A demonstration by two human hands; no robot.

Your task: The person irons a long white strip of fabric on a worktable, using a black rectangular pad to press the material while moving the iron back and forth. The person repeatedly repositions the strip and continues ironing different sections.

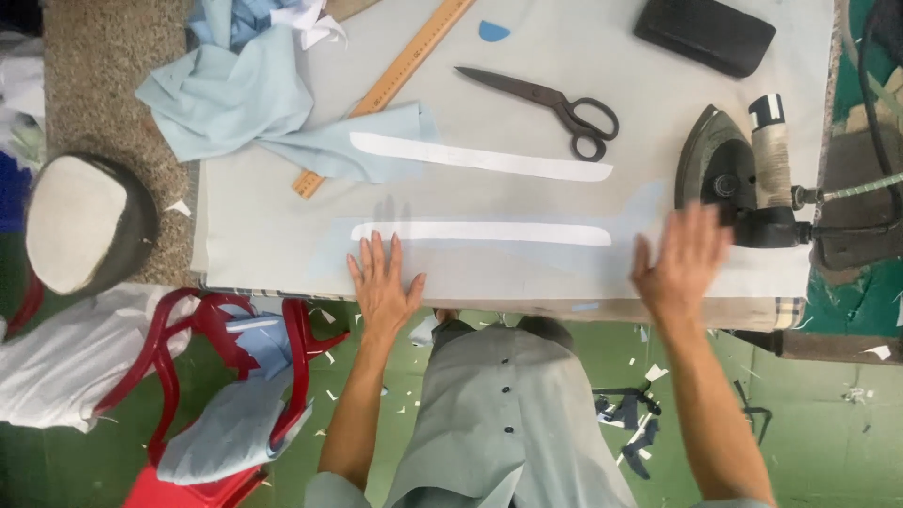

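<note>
Matt pale cloth table cover (282, 235); wooden ruler (395, 80); dark metal scissors (550, 103).

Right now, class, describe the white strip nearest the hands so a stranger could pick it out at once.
Start at the pale table, then find the black iron at its right end. Left of the iron, just beyond the left hand and right hand, lies the near strip on light blue cloth. The far strip lies slanted below the scissors; this one lies level.

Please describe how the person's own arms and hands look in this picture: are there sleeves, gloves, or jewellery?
Both forearms are bare; grey-blue short sleeves show only at the bottom edge. The left hand wears no glove, and no ring or watch is visible. The right hand is also ungloved, but it is blurred, so small details such as rings cannot be told.
</note>
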